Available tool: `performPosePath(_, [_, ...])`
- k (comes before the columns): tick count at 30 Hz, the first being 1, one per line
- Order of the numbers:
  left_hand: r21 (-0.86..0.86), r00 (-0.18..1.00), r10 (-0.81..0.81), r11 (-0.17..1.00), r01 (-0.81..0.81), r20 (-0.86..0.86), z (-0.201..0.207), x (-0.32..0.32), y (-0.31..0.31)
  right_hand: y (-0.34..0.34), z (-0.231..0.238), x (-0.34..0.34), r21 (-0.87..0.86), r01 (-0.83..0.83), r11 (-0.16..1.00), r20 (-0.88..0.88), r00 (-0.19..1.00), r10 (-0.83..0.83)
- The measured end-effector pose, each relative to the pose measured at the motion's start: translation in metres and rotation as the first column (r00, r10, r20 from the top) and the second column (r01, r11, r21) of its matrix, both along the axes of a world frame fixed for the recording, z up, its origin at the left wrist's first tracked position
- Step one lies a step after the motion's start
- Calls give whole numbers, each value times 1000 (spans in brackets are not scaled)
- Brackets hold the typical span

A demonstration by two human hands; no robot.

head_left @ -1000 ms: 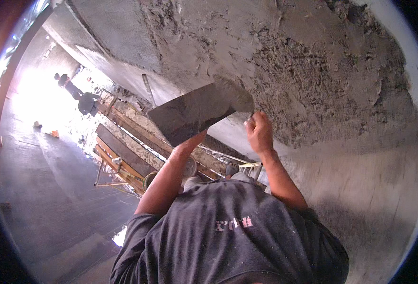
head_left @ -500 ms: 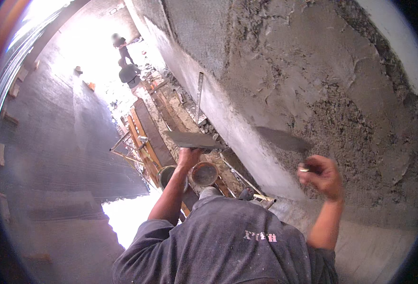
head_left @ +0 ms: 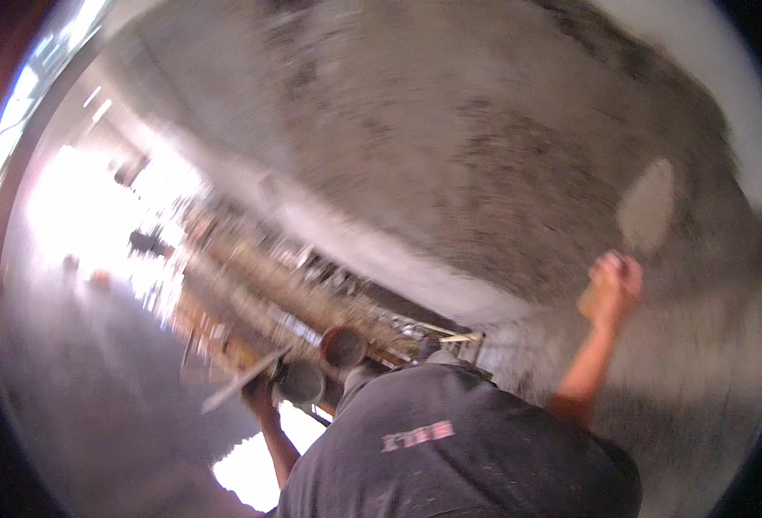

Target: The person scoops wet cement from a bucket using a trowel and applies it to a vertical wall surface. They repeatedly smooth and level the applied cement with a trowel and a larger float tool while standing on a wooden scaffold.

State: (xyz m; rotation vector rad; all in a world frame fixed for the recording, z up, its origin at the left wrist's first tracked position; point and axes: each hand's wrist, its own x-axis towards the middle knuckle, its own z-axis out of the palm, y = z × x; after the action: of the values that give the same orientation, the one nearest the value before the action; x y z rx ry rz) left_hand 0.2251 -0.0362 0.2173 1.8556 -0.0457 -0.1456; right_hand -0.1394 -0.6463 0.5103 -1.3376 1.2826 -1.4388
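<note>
My right hand (head_left: 614, 289) is closed round the handle of a trowel. Its pale, leaf-shaped blade (head_left: 648, 205) points up in front of the wall (head_left: 381, 147), which is covered in rough, wet-looking grey mortar. Blur hides whether the blade touches the wall. Low on the left, my left hand (head_left: 262, 395) grips a flat plasterer's hawk (head_left: 241, 380) from below. The hawk appears almost edge-on and tilted, and I cannot tell whether mortar lies on it. Just right of that hand stands a grey bucket (head_left: 300, 382).
A bucket with a reddish rim (head_left: 343, 347) stands beside the grey one. Long planks (head_left: 225, 289) and rubble (head_left: 329, 272) run along the wall's foot. A yellowish pole (head_left: 460, 337) lies near my feet. Far left, a blurred dark figure (head_left: 148, 242) shows against bright light.
The view has swung round and blurred. My right hand has raised the trowel, its blade now pointing up. My left hand, with the hawk, has dropped lower and left, away from the wall.
</note>
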Motion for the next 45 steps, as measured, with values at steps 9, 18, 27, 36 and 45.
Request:
performPosePath(9, [-74,951,-252,967,242,-180,69,30,-175,-116,-75,24,92,86,992,744,656,-126])
performPosePath(18, [29,897,-410,907,420,-164,94,50,-223,-166,-53,76,103,-31,994,778,626,-61])
performPosePath(27, [78,904,-383,912,402,-188,92,58,-205,-162,-3,178,-45,53,998,536,844,-21])
performPosePath(36, [81,905,-377,914,399,-195,88,61,-187,-148,-25,263,-238,167,957,23,986,-166])
performPosePath(45, [86,922,-319,935,344,-219,84,55,-153,-105,-21,201,-271,93,958,-542,808,-232])
